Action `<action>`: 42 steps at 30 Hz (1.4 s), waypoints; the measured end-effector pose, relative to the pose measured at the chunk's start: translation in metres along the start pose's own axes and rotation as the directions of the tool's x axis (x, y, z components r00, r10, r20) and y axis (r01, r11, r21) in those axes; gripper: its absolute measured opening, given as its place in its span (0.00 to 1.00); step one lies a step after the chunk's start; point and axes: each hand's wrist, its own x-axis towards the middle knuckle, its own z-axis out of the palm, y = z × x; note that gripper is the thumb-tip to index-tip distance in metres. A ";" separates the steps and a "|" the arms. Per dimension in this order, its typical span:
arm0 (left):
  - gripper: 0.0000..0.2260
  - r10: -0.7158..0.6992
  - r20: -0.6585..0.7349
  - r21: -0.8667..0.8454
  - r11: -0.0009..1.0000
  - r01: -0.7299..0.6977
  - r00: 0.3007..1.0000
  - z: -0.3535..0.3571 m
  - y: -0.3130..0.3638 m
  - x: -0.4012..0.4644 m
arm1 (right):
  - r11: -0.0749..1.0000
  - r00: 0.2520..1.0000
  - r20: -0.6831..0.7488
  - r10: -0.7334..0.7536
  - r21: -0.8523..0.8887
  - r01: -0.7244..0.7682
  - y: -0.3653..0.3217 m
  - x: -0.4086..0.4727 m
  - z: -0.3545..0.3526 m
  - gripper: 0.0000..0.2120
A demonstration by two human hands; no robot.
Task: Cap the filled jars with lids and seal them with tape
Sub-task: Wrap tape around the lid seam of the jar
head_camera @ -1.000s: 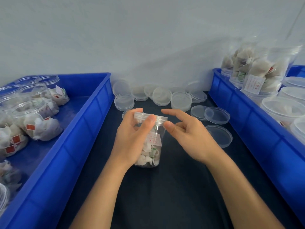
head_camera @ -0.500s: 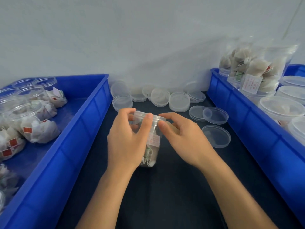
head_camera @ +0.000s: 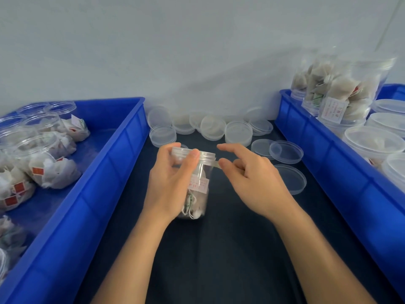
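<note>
Right hand [head_camera: 252, 178] drew back; lids [head_camera: 285, 151] beside jar [head_camera: 197, 185].

Clear glossy plastic jar [head_camera: 198, 172] and lids [head_camera: 238, 131], smooth blue plastic bins [head_camera: 105, 163], matt dark cloth tabletop [head_camera: 219, 249].
</note>
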 end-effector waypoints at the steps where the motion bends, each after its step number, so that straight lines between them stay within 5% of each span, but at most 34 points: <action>1: 0.26 0.002 0.003 -0.001 1.000 -0.002 1.000 0.000 0.000 0.000 | 1.000 1.000 0.003 -0.003 -0.008 0.003 0.000 0.000 0.001 0.15; 14: 0.29 -0.072 0.142 -0.026 0.997 0.077 0.987 -0.007 -0.004 0.005 | 0.998 1.000 -0.015 -0.022 -0.058 0.021 -0.004 0.000 0.010 0.09; 18: 0.27 -0.032 0.034 0.134 0.991 0.027 0.999 -0.003 -0.001 0.001 | 0.997 0.999 -0.033 -0.007 -0.078 0.005 -0.007 -0.002 0.009 0.11; 21: 0.26 0.147 -0.131 0.326 0.940 -0.098 0.980 -0.002 0.005 -0.004 | 0.990 0.998 -0.061 0.001 -0.138 -0.009 -0.014 -0.004 0.008 0.16; 28: 0.38 0.119 -0.028 0.525 0.847 -0.087 0.992 0.007 0.008 -0.009 | 0.972 0.994 -0.094 -0.047 -0.232 0.024 -0.029 -0.012 0.019 0.15; 35: 0.29 -0.032 -0.026 0.184 0.982 0.037 0.999 -0.009 -0.003 0.005 | 0.989 1.000 0.025 0.002 -0.151 0.002 -0.029 -0.010 0.012 0.15; 42: 0.19 -0.052 0.055 -0.051 0.997 0.054 0.997 -0.010 -0.005 0.006 | 0.997 0.999 0.027 0.047 -0.056 -0.045 -0.015 -0.002 0.010 0.14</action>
